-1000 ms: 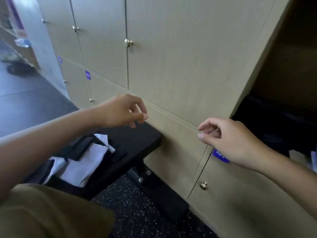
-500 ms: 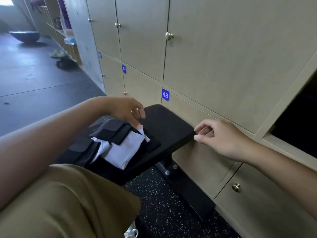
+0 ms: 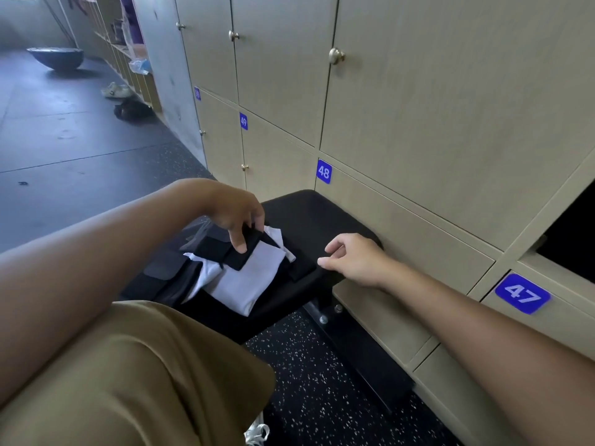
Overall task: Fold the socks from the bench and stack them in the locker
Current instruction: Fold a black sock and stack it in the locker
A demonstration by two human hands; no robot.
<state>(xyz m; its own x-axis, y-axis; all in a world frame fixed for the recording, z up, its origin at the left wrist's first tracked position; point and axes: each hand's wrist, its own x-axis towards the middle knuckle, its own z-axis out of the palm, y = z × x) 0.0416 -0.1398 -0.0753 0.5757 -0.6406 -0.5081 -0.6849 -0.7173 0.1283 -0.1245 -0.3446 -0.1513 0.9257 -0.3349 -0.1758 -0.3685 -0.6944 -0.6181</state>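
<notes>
Black padded worktop butted against locker wall, far-right end bare. Sock pile, black and white, at worktop's left-middle, near front edge. Open locker at far right, dark inside. Left hand palm down over pile, grip closed on black sock. Right hand above worktop's right edge, fingers loosely curled, grip empty.

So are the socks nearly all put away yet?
Not yet. A pile of black and white socks is on the bench. The left hand is gripping a black sock on top; the right hand holds nothing. The open locker looks dark, so nothing inside it can be told. Folding and stacking remain.
</notes>
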